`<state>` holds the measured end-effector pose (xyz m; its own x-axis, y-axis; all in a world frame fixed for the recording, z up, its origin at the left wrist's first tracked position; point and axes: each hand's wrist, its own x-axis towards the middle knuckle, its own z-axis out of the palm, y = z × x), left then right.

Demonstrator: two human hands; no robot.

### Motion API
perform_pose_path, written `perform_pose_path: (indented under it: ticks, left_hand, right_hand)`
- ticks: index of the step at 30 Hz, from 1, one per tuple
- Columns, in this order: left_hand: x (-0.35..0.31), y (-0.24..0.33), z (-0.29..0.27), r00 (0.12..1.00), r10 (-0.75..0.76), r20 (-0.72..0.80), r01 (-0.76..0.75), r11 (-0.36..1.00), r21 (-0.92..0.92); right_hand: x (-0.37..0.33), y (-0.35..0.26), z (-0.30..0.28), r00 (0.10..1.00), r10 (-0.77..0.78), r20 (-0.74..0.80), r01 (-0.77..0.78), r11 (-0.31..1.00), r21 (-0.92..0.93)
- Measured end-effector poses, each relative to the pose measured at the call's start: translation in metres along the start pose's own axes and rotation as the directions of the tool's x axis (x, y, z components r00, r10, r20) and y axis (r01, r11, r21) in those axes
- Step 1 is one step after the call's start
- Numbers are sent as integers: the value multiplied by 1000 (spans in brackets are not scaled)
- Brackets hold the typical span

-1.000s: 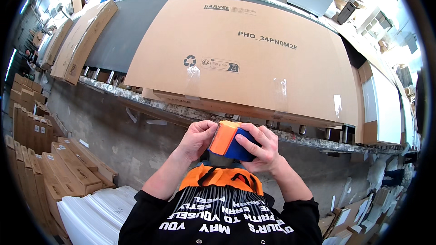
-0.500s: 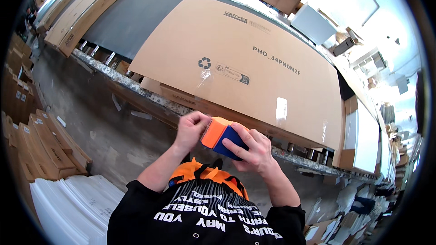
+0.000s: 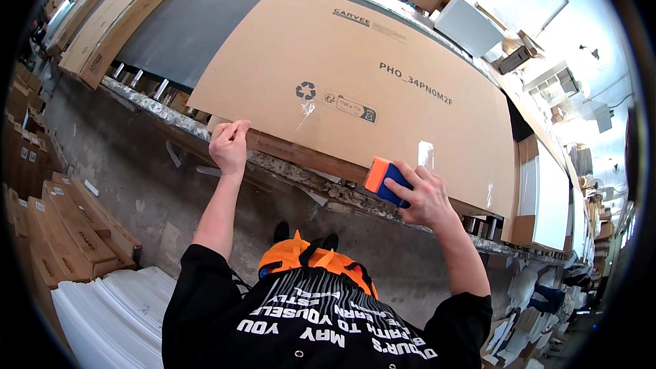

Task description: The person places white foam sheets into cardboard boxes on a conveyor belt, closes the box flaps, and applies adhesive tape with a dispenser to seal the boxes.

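Observation:
A large flat cardboard carton lies on the conveyor in front of me, its top flap jutting toward me over the side wall. My right hand grips an orange and blue tape dispenser at the carton's near edge, right of the middle. Farther left, my left hand is raised to the same near edge, thumb and fingers pinched together. What sits in that pinch is too small to make out; any clear tape between the hands cannot be told apart. Shiny strips of clear tape stick to the carton's top.
The grey conveyor belt runs left, carrying more cartons. Metal rollers show along its rough near rail. Stacked cartons and white sheets stand at lower left. A white panel in cardboard stands right of the carton.
My hands have moved apart: the left went from the dispenser's toothed end up and left to the carton's edge, and the right carried the dispenser rightward to that edge.

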<state>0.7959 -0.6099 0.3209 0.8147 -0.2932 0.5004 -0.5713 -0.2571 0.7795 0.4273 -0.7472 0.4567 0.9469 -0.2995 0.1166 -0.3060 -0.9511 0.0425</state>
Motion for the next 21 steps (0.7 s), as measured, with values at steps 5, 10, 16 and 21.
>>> perform_pose_path:
  ticks: [5, 10, 16, 21]
  left_hand:
    - [5, -22, 3, 999, -33, 12, 32, 998, 57]
    - [14, -17, 5, 965, -190, -182, 219, 963, 158]
    - [-11, 13, 27, 752, 626, 206, -643, 628, 438]
    - [-9, -28, 47, 710, 666, 230, -703, 649, 292]
  right_hand:
    - [14, -10, 8, 998, 18, 54, -18, 1000, 13]
    - [33, -21, 12, 991, 57, 117, -52, 998, -48]
    - [33, -29, 6, 963, 160, 218, -162, 987, -10]
    - [44, -35, 10, 954, 143, 264, -147, 989, -6]
